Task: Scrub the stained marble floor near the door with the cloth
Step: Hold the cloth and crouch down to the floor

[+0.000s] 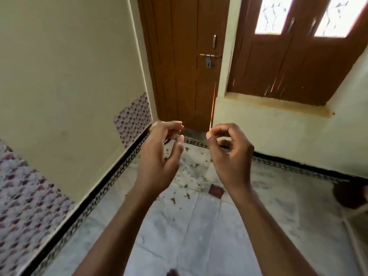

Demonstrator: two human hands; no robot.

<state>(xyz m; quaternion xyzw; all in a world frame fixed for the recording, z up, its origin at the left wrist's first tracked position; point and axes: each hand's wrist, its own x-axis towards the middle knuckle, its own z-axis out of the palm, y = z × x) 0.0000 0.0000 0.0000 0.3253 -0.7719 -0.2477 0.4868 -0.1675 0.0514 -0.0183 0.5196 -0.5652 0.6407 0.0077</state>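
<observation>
The white marble floor [199, 226] in front of the brown wooden door [185, 62] carries greenish-brown specks and stains [191, 172]. My left hand [161, 156] and my right hand [231, 154] are raised side by side above the stained patch, well off the floor. Both have loosely curled fingers and hold nothing. No cloth is in view.
A cream wall with patterned tile patches [29, 206] runs along the left, edged by a black patterned skirting [95, 198]. A wooden shuttered window [302, 56] is set in the right wall. A dark brown object [350, 194] lies on the floor at the right edge. A small red inlay tile [216, 191] sits between marble slabs.
</observation>
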